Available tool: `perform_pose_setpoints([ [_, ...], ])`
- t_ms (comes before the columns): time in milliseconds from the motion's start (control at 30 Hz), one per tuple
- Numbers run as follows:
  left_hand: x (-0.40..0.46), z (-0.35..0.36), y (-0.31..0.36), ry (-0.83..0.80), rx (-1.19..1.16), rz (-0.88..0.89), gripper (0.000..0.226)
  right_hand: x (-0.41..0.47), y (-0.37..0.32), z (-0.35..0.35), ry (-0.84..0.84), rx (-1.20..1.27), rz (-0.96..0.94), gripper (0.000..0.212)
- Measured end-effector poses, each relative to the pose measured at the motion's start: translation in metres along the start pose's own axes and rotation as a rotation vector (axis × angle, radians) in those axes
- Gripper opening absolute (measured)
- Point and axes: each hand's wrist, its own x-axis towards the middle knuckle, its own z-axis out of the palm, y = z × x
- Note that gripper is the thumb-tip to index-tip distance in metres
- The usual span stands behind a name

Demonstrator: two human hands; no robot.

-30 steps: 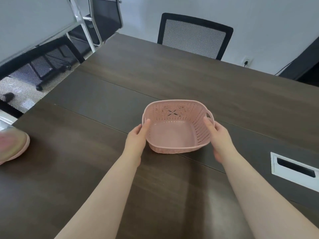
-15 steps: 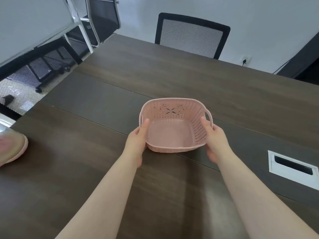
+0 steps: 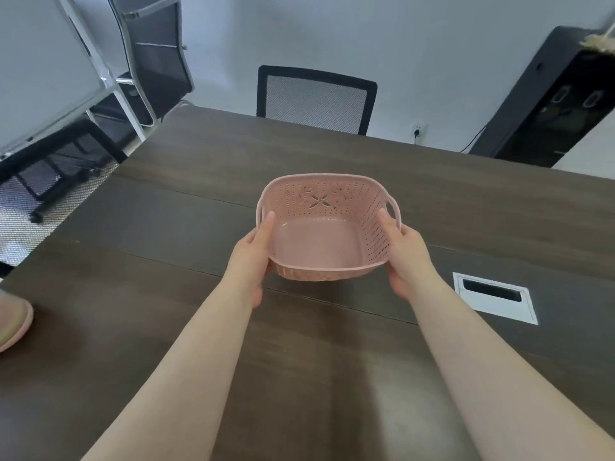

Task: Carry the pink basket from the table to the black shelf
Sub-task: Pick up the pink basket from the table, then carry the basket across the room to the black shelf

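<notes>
A: Where are we now?
B: Our left hand (image 3: 251, 261) and right hand (image 3: 404, 257) grip the pink basket (image 3: 324, 227) between the fingers (image 3: 266, 224), seemingly just above the bench (image 3: 166, 261).
A: And what is left?
B: All the carrying; the black shelf (image 3: 549, 98) stands far beyond our fingers.

I hold the pink basket (image 3: 324, 232) with my left hand (image 3: 252, 257) and right hand (image 3: 404, 252) gripping opposite sides above the dark table (image 3: 449, 207), the black shelf (image 3: 545, 101) far right.
</notes>
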Motion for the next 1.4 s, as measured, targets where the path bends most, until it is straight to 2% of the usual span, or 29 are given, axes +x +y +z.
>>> perform_pose_setpoints([
  [100, -0.011, 0.011, 0.008, -0.055, 0.010, 0.011, 0.041, -0.019, -0.011, -0.015, 0.056, 0.024, -0.031, 0.027],
  [200, -0.027, 0.020, 0.017, -0.129, 0.053, 0.011, 0.057, -0.045, -0.018, -0.030, 0.124, 0.042, -0.050, 0.027],
  [400, -0.064, 0.035, 0.034, -0.331, 0.183, 0.045, 0.062, -0.121, -0.020, -0.054, 0.337, 0.135, -0.092, 0.028],
  [433, -0.073, 0.037, 0.035, -0.369, 0.204, 0.053, 0.060, -0.136, -0.019, -0.058, 0.382, 0.153, -0.094, 0.030],
  [567, -0.118, 0.049, 0.036, -0.513, 0.314, 0.082, 0.054, -0.204, -0.010, -0.072, 0.571, 0.225, -0.091, 0.061],
  [700, -0.171, 0.073, 0.025, -0.671, 0.380, 0.076, 0.059, -0.284, 0.003, -0.096, 0.763, 0.281, -0.106, 0.049],
  [933, -0.302, 0.125, -0.034, -1.008, 0.507, 0.015, 0.057, -0.446, 0.036, -0.150, 1.111, 0.392, -0.143, 0.036],
  [1167, -0.434, 0.155, -0.102, -1.270, 0.624, 0.005, 0.060, -0.584, 0.084, -0.193, 1.423, 0.528, -0.156, 0.064],
  [1333, -0.526, 0.164, -0.153, -1.442, 0.695, -0.001, 0.057, -0.684, 0.119, -0.220, 1.559, 0.569, -0.183, 0.055],
  [1400, -0.562, 0.167, -0.178, -1.473, 0.722, -0.002, 0.058, -0.725, 0.133, -0.230, 1.575, 0.572, -0.175, 0.059],
])
